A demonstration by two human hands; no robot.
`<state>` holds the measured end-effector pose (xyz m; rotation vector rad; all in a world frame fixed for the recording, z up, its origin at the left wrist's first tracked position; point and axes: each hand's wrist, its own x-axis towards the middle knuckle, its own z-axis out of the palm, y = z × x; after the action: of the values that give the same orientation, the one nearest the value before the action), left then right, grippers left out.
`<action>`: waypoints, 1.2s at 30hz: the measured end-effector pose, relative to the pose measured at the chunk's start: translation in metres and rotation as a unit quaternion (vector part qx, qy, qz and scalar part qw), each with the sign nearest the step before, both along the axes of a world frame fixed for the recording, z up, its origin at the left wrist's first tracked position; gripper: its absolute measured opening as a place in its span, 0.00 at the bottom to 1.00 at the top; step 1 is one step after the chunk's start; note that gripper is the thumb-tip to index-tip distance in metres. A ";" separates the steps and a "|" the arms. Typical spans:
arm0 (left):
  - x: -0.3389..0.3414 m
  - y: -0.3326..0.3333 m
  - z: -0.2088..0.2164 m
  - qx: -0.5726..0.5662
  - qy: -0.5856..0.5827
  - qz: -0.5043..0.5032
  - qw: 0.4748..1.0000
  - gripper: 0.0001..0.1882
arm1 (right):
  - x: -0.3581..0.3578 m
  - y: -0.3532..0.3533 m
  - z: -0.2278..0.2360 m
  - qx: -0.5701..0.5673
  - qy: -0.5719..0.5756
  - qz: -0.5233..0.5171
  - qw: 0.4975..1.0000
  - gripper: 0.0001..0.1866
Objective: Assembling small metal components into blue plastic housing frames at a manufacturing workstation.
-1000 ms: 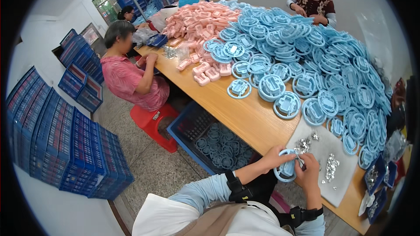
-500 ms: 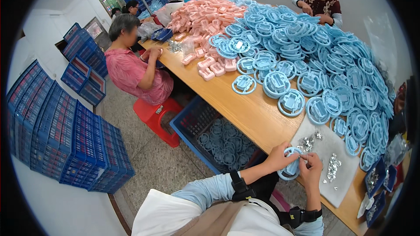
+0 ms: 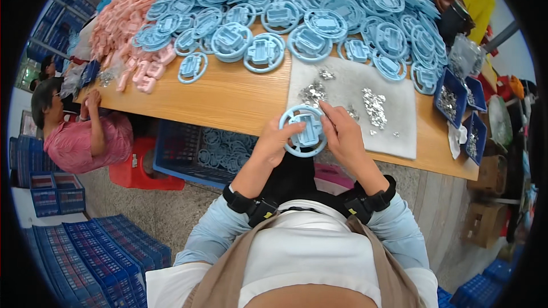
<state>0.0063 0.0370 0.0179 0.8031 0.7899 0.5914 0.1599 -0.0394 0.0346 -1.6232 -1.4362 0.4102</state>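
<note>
Both forearms came up from lower edge, wrists strapped. Left hand curled around left rim of round light-blue plastic wheel part, thumb across its face. Right hand closed on right rim, fingertips pinched at top. Part held above table edge, just before grey felt mat strewn with small silver metal pieces. Blue crate under wooden table held more blue wheels. 3 small blue bins at right held silver bits.
</note>
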 end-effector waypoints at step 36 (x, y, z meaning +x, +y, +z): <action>-0.004 0.000 -0.007 -0.032 0.011 -0.006 0.999 0.11 | -0.026 -0.021 0.006 -0.116 -0.364 0.030 0.923 0.26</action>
<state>0.0022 0.0367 0.0111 0.7568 0.8199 0.5450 0.1335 -0.0605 0.0405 -2.0470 -2.0461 -0.0136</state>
